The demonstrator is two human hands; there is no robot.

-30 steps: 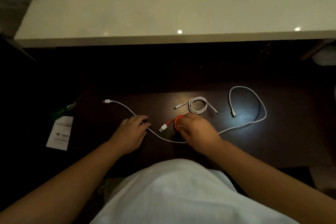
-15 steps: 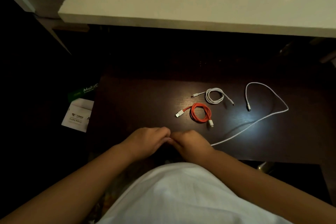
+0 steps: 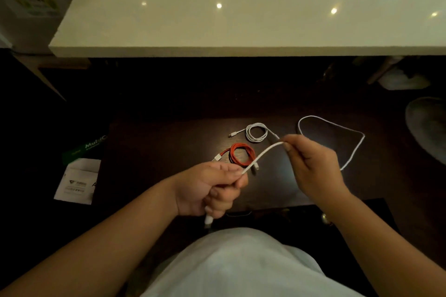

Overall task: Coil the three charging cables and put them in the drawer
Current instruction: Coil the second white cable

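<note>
A long white cable [image 3: 354,149] runs loose over the dark table [image 3: 149,142]. My left hand [image 3: 212,188] grips its near end, and the plug hangs out below my fist. My right hand [image 3: 311,164] pinches the same cable a short way along, so a raised stretch spans between the two hands. Past my right hand the cable trails off in a wide open loop on the right. A red cable [image 3: 241,154] lies coiled at the table's middle. A small white cable [image 3: 255,131] lies coiled just behind it.
A white counter [image 3: 241,19] overhangs the far side. A paper leaflet [image 3: 77,181] and a green box [image 3: 84,148] lie in the dark to the left of the table. A grey rounded object [image 3: 427,128] sits at the far right.
The red cable was let go and now lies coiled. Both hands took up the long white cable near my body, then lifted and drew apart, the right one moving away to the right.
</note>
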